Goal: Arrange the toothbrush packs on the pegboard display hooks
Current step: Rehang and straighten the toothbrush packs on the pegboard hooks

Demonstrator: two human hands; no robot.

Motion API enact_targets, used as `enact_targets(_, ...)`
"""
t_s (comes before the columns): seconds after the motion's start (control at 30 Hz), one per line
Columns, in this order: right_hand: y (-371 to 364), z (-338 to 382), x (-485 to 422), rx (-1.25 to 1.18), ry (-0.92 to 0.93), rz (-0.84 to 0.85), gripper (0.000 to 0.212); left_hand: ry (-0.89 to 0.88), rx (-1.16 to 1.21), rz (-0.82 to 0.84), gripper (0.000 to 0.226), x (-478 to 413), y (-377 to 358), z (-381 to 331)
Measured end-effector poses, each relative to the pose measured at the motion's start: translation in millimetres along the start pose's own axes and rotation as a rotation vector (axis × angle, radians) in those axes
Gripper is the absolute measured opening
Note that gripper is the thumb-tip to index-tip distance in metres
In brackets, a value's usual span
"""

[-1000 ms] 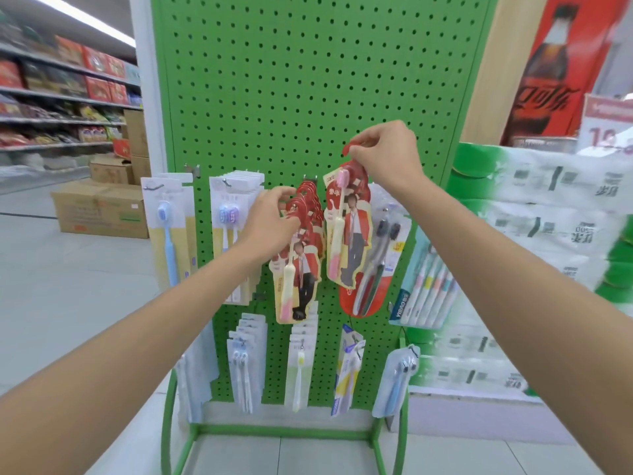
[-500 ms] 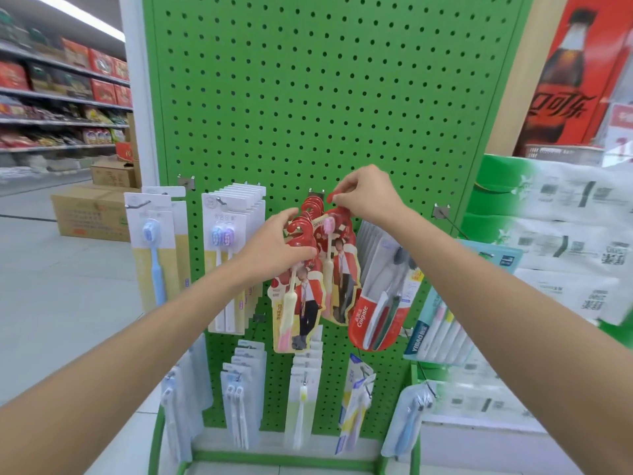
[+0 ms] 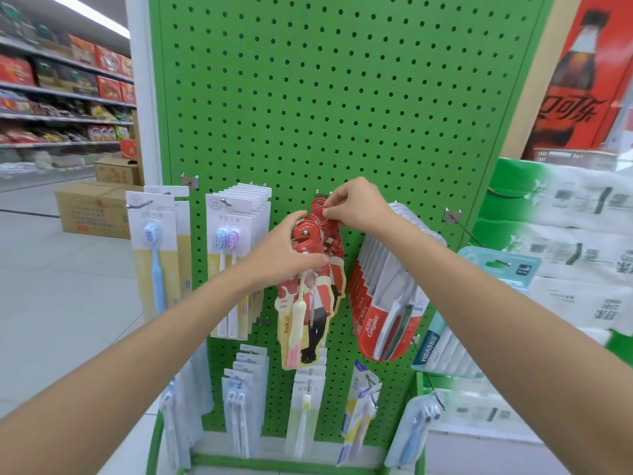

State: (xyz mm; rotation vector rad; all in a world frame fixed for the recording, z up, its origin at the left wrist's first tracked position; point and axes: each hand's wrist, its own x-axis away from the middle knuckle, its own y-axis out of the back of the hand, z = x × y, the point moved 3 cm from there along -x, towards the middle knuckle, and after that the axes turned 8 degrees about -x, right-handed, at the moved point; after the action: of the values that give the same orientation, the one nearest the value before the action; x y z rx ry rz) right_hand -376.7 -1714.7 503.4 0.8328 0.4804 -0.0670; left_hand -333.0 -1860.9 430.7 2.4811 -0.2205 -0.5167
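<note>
We are pinching the pack (image 3: pixel 318 214) at frame centre in our right hand (image 3: pixel 356 207), hook (image 3: pixel 321 193) just above; our left hand (image 3: pixel 286 250) is gripping the stack (image 3: pixel 308 313) hanging below-left

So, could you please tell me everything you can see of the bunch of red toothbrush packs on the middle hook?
The red toothbrush packs are glossy die-cut cards. The front one shows a suited figure and holds a cream-and-pink brush. They hang bunched against the green pegboard. The left hand grips the front packs' upper part, and the right hand pinches a red top tab behind.
</note>
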Motion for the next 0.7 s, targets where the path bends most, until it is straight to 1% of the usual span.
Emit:
enact_targets(0.17,-4.7,3.9,-1.7,-0.012,0.039,-0.032,0.010,-0.021,-0.016,-0.044,0.080,0.6,1.4,3.1)
enact_targets(0.23,-8.7,6.3,-1.9,-0.010,0.046,-0.006,0.015,-0.026,-0.014,-0.036,0.085,0.3,1.9,5.9)
enact_targets(0.3,-12.1,6.1,-2.9,-0.001,0.025,0.033,0.017,-0.025,-0.023,-0.031,0.095,0.8,3.8,8.7)
enact_targets(0.4,-3.8,3.5,-8.4,-0.048,-0.031,0.008,0.013,-0.026,-0.023,-0.016,0.099,1.7,4.9,9.9)
enact_targets(0.5,10.8,2.2,-16.4,-0.111,-0.070,-0.034,0.010,-0.043,-0.011,0.002,0.091,3.2,5.3,8.1)
enact_targets(0.57,11.2,1.0,-19.2,-0.103,-0.076,0.026,0.007,-0.045,0.000,0.018,0.089,4.0,4.8,7.7)
enact_targets(0.63,4.3,0.6,-21.1,-0.076,-0.083,0.121,0.014,-0.040,0.007,0.032,0.088,3.5,3.9,9.1)
enact_targets(0.7,-3.6,0.9,-21.7,-0.074,-0.107,0.200,0.017,-0.035,0.006,0.039,0.088,2.9,3.0,10.1)
